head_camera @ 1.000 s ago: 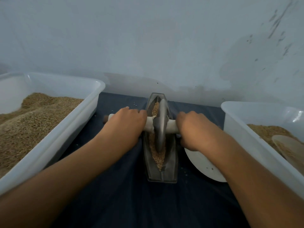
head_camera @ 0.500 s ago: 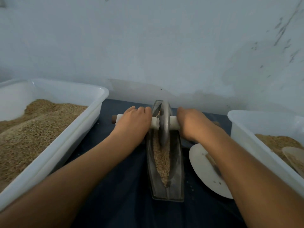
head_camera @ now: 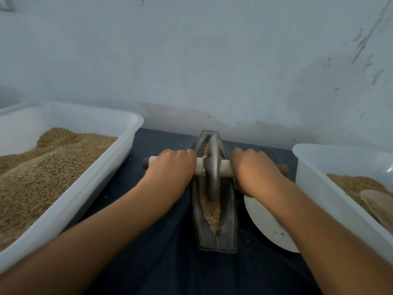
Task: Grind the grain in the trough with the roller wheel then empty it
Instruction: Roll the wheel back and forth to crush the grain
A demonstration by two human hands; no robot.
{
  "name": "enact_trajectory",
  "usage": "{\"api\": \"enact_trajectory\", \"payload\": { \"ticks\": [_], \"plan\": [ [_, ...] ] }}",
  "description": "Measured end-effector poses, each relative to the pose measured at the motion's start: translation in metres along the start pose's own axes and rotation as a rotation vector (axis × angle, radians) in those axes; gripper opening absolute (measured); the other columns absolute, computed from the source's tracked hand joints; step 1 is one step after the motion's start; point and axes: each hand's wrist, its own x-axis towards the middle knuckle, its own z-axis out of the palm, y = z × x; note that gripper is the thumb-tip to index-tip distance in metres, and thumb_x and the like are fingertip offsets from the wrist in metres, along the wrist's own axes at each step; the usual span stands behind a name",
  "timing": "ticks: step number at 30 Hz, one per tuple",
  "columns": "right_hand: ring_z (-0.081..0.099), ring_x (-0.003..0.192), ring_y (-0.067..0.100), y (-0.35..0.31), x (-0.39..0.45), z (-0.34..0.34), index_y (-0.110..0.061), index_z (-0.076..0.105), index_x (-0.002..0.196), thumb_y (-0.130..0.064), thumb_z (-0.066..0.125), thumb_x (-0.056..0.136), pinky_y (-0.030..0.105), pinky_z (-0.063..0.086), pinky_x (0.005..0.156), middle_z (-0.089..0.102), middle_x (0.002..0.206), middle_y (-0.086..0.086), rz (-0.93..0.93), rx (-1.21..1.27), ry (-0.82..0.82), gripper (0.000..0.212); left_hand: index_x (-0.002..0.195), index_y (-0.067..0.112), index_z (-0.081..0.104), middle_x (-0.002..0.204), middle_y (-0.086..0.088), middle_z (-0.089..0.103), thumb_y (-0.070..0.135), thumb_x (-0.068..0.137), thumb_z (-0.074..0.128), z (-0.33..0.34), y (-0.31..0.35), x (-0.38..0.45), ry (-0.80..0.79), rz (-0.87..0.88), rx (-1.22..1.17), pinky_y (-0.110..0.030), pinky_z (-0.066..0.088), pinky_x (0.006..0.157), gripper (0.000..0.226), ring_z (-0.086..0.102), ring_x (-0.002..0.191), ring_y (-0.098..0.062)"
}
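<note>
A grey boat-shaped metal trough (head_camera: 230, 211) lies lengthwise on the dark blue cloth, with brown grain (head_camera: 209, 206) along its groove. The grey roller wheel (head_camera: 213, 169) stands upright in the groove, slightly beyond its middle. A white axle handle (head_camera: 200, 166) runs through the wheel, with brown ends sticking out. My left hand (head_camera: 170, 167) grips the handle left of the wheel. My right hand (head_camera: 254, 170) grips it on the right side.
A large white tub (head_camera: 89, 182) heaped with grain stands at the left. A second white tub (head_camera: 314, 177) at the right holds grain and a pale scoop (head_camera: 376, 202). A white plate (head_camera: 263, 218) lies between trough and right tub. The wall is close behind.
The wheel rolled to the far end of the trough half a second ago and has now come back toward the middle. Both hands keep their hold on the handle.
</note>
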Motion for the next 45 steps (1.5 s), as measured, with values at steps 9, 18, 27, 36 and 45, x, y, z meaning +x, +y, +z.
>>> {"api": "enact_trajectory", "payload": {
  "ticks": [9,18,27,36,45],
  "plan": [
    [0.033,0.063,0.017,-0.002,-0.038,-0.003,-0.013,0.04,0.1,-0.009,0.061,0.09,0.028,0.028,0.054,0.053,0.087,0.004,-0.013,0.003,0.038,0.024,0.123,0.011,0.035,0.117,-0.01,0.055,0.014,0.089,0.051,-0.015,0.017,-0.036,0.028,0.002,0.077,-0.04,0.031,0.11,0.038,0.056,0.108,-0.027],
    [0.061,0.101,0.036,0.014,0.051,0.018,-0.009,0.044,0.117,-0.013,0.072,0.081,0.035,0.04,0.069,0.061,0.112,0.017,0.024,0.12,-0.002,0.046,0.114,0.013,0.043,0.115,-0.007,0.055,0.015,0.088,0.056,0.016,-0.004,0.034,0.104,-0.008,-0.006,-0.033,0.041,0.083,0.028,0.058,0.101,-0.025],
    [0.058,0.089,0.027,0.014,0.063,0.003,-0.009,0.054,0.125,-0.018,0.07,0.088,0.033,0.043,0.068,0.063,0.112,0.013,0.058,0.063,-0.117,0.041,0.117,0.011,0.043,0.116,-0.008,0.057,0.015,0.091,0.054,0.011,-0.005,0.053,0.113,-0.027,0.011,-0.035,0.042,0.086,0.029,0.058,0.103,-0.027],
    [0.054,0.081,0.022,-0.002,-0.02,-0.009,-0.013,0.049,0.107,-0.012,0.068,0.088,0.028,0.031,0.064,0.056,0.1,0.007,-0.06,-0.067,-0.116,0.026,0.113,0.01,0.043,0.115,-0.007,0.06,0.012,0.093,0.049,-0.014,0.015,-0.017,-0.008,-0.001,0.076,-0.031,0.039,0.08,0.021,0.061,0.101,-0.025],
    [0.056,0.085,0.03,-0.001,-0.009,0.007,-0.007,0.045,0.111,-0.01,0.066,0.087,0.033,0.032,0.067,0.058,0.103,0.013,-0.015,0.021,-0.001,0.032,0.123,0.009,0.036,0.115,-0.007,0.057,0.016,0.088,0.054,0.001,0.011,-0.016,0.053,-0.01,0.058,-0.039,0.031,0.11,0.04,0.058,0.105,-0.025]
  ]
}}
